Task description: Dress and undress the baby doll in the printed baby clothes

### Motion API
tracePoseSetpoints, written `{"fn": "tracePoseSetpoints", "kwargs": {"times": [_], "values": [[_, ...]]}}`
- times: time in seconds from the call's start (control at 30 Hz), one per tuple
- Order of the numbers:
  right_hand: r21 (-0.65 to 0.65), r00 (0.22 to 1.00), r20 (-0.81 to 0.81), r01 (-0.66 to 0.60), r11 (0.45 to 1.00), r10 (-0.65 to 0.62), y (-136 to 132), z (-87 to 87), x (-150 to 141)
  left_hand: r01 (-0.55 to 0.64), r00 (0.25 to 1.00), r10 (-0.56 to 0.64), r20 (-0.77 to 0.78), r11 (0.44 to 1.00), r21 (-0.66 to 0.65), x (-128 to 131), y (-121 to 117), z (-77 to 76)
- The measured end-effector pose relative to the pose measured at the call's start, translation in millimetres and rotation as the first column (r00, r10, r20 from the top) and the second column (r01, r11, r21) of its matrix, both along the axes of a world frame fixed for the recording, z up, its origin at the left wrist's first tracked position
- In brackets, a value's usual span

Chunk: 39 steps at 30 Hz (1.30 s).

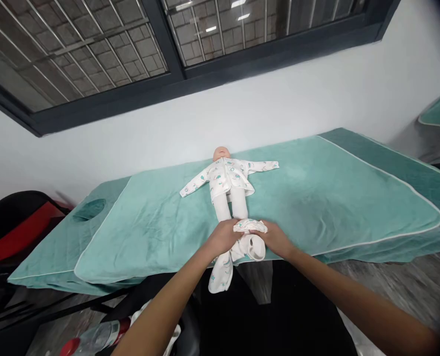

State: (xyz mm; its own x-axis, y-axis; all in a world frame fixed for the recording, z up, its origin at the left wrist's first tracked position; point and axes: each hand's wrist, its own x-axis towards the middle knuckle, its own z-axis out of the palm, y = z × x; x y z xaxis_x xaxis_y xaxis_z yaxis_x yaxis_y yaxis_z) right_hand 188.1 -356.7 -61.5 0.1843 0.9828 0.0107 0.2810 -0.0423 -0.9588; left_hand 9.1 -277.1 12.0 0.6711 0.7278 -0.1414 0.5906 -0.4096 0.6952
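Note:
A baby doll [238, 200] lies on its back on the green bed cover, its legs pointing toward me. It wears a white baby jacket [225, 174] with a small coloured print, sleeves spread to both sides. Matching white baby pants [222, 272] are bunched up at the doll's feet, with one leg hanging over the bed's near edge. My left hand [225, 236] is closed on the left side of the bunched waist, and my right hand [275, 238] grips the right side. The doll's feet are hidden behind the cloth and my hands.
The green-covered bed [149, 237] runs along a white wall beneath a barred window [182, 74]. A black and red chair [23, 227] stands at the left. Below, near my left arm, lies a clear bottle with a red cap [97, 338].

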Motion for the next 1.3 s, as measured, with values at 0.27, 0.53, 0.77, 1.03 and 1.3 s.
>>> {"fn": "tracePoseSetpoints", "kwargs": {"times": [0.27,0.53,0.77,1.03,1.3], "values": [[0.063,0.999,0.028,0.039,0.997,-0.041,4,-17.1,6,0.094,0.989,-0.089,-0.118,0.995,0.038,12,8,-1.9],[0.297,0.996,0.082,-0.006,0.955,-0.019,40,-11.4,22,-0.099,0.982,0.114,0.152,0.989,-0.108,15,23,6.9],[0.252,0.923,0.381,-0.160,0.954,0.054,91,4.3,55,-0.156,0.985,0.148,0.086,0.983,0.095,23,59,7.6],[0.201,0.934,-0.242,-0.218,0.955,0.264,110,0.3,75,-0.091,0.994,0.085,-0.066,0.992,-0.092,38,46,16.4],[0.115,0.880,-0.321,-0.332,0.936,0.351,103,-2.0,89,-0.253,0.952,0.270,0.142,0.959,-0.125,41,16,-9.9]]}}
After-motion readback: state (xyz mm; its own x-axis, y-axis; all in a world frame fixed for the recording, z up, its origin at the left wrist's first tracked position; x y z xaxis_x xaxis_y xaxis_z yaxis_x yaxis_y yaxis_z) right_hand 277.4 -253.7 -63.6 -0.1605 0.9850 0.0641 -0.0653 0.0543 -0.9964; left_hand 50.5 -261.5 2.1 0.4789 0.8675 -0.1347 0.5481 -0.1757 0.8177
